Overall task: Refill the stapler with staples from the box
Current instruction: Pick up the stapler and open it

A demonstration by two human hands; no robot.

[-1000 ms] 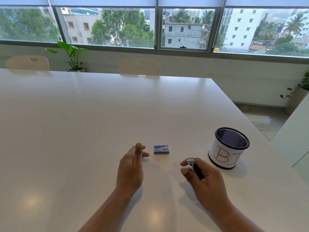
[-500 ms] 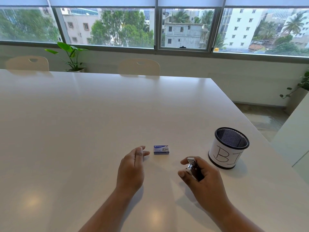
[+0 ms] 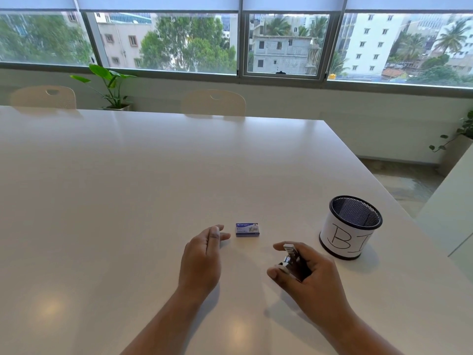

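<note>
White table fills the view, with two pale chairs at its far edge, a potted plant and a wide window behind them.

Staple box: small, blue, closed, lying flat on the table near the centre.

Left hand: just left of the box, fingers relaxed and loosely together, holding nothing. Its thumb tip is close to the box but apart from it.

Right hand: nearer and to the right of the box, thumb and fingers curled round the stapler, gripping it. The stapler's metal end points to the far side. Whether its magazine is open cannot be told.

Black mesh cup: upright to the far right of the right hand, wrapped in white paper with handwritten letters.
</note>
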